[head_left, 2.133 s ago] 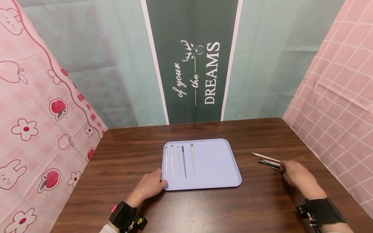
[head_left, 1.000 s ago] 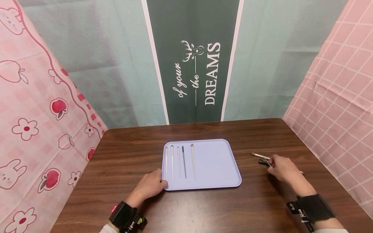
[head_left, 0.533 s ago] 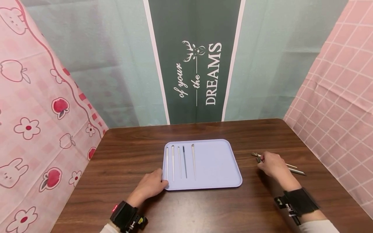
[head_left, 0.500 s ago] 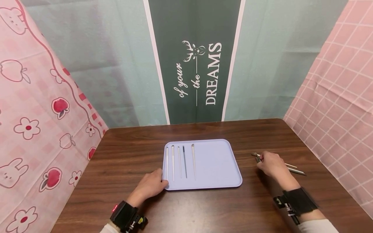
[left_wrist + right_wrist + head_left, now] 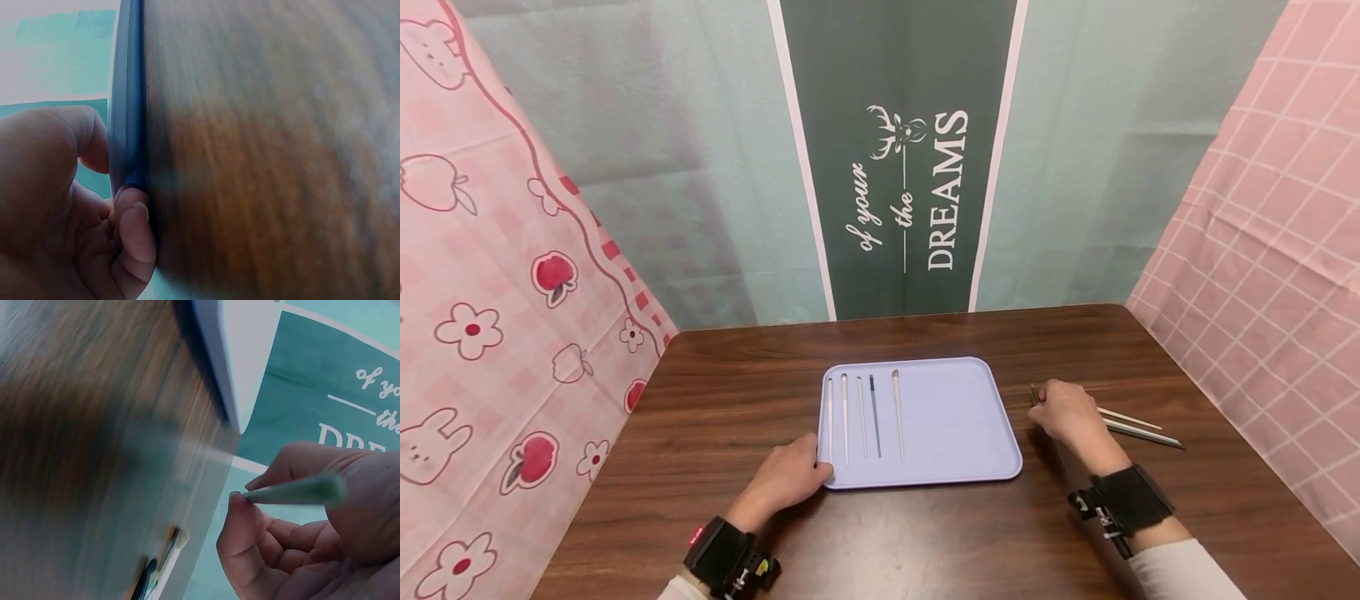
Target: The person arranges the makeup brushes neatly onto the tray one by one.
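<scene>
My left hand grips the near left corner of a pale lavender tray, thumb on the rim. The left wrist view shows curled fingers against the tray's edge. On the tray's left half several slim brushes lie lengthwise side by side, among them a dark one and a thicker pale one. Just right of the tray, my right hand pinches a green-handled brush between thumb and fingertip, above the table. Its other end sticks out beyond the fingers in the head view.
Right of the right hand, a few loose brushes lie on the brown wooden table, including a pale-handled one and a greenish one. Printed cloths hang at the back and both sides: green, pink apple-patterned and pink checked.
My right hand has moved left from the loose brushes toward the tray, carrying a green brush picked from among them. The left hand and the tray stay put.
</scene>
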{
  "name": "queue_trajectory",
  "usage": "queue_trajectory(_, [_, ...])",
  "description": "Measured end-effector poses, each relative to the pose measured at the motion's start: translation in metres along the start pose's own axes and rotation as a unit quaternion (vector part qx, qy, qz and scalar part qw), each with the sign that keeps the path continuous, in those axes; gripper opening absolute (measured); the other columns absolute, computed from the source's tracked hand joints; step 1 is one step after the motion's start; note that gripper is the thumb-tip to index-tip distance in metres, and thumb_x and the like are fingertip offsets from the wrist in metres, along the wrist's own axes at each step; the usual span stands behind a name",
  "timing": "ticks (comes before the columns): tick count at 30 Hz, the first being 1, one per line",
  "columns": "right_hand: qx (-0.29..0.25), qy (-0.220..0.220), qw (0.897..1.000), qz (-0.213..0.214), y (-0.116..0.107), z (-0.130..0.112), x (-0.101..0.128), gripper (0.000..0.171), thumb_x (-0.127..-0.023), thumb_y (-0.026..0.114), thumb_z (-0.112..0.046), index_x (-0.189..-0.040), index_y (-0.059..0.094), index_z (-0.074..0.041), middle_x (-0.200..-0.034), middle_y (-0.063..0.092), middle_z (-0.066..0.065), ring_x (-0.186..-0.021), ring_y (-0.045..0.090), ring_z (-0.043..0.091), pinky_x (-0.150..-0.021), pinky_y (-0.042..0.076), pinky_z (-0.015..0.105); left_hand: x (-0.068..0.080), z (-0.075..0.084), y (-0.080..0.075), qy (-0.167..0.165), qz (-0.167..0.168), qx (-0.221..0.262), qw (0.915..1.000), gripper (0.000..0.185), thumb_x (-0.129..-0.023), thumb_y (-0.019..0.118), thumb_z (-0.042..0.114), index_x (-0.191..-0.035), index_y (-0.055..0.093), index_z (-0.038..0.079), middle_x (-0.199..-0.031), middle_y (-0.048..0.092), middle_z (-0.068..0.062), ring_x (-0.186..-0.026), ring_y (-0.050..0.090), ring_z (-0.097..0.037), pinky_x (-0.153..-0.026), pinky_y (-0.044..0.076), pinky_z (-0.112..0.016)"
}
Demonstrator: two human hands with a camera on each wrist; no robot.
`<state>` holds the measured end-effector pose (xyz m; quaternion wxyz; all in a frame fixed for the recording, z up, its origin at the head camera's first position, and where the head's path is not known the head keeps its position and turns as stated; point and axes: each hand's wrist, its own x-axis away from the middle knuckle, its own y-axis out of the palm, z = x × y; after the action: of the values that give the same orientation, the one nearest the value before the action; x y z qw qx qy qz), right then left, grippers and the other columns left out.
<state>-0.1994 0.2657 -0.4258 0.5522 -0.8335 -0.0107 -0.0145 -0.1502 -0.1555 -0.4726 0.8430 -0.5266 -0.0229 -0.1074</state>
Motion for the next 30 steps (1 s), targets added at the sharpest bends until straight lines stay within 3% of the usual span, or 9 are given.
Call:
queue_trajectory(11, [-0.017, 0.017, 0.999, -0.020, 0.008, -0.029, -0.011, 0.036, -0.078, 0.059, -0.008, -0.058, 0.031, -0.019, -0.055, 0.025, -0.006, -0.051, 0.027, 0.012, -0.050, 0.024, 0.028, 0.001, 0.001, 0.000, 0.001, 0.002, 0.004, 1.0000, 0.025, -0.088, 0.066, 0.027, -0.099, 0.058, 0.007, -0.077, 0.052, -0.001, -0.065, 0.049, -0.018, -0.058, 0.040, -0.034])
queue_trajectory(16, [-0.018, 0.021, 0.999, -0.023, 0.013, -0.042, -0.016, 0.036, -0.081, 0.062, -0.010, -0.060, 0.033, -0.017, -0.059, 0.028, -0.004, -0.055, 0.032, 0.015, -0.051, 0.027, 0.029, 0.001, 0.002, 0.001, 0.000, 0.002, 0.001, 1.0000, 0.025, -0.088, 0.067, 0.027, -0.099, 0.058, 0.006, -0.077, 0.052, -0.001, -0.065, 0.049, -0.018, -0.058, 0.040, -0.034])
queue_trajectory(23, [-0.026, 0.019, 0.999, -0.027, 0.019, -0.058, -0.023, 0.038, -0.081, 0.062, -0.008, -0.061, 0.030, -0.017, -0.061, 0.023, -0.004, -0.055, 0.028, 0.014, -0.052, 0.025, 0.029, 0.002, 0.003, 0.000, 0.001, 0.004, -0.001, 1.0000, 0.026, -0.087, 0.067, 0.027, -0.100, 0.058, 0.006, -0.078, 0.052, -0.002, -0.067, 0.049, -0.019, -0.059, 0.041, -0.034])
queue_trajectory(30, [-0.021, 0.009, 0.999, -0.024, 0.025, -0.072, -0.028, 0.036, -0.080, 0.064, -0.009, -0.060, 0.034, -0.015, -0.062, 0.028, -0.003, -0.057, 0.033, 0.016, -0.052, 0.028, 0.030, 0.002, 0.003, -0.001, 0.003, 0.004, -0.001, 1.0000, 0.026, -0.087, 0.066, 0.027, -0.099, 0.058, 0.005, -0.077, 0.052, -0.002, -0.066, 0.049, -0.019, -0.059, 0.040, -0.034])
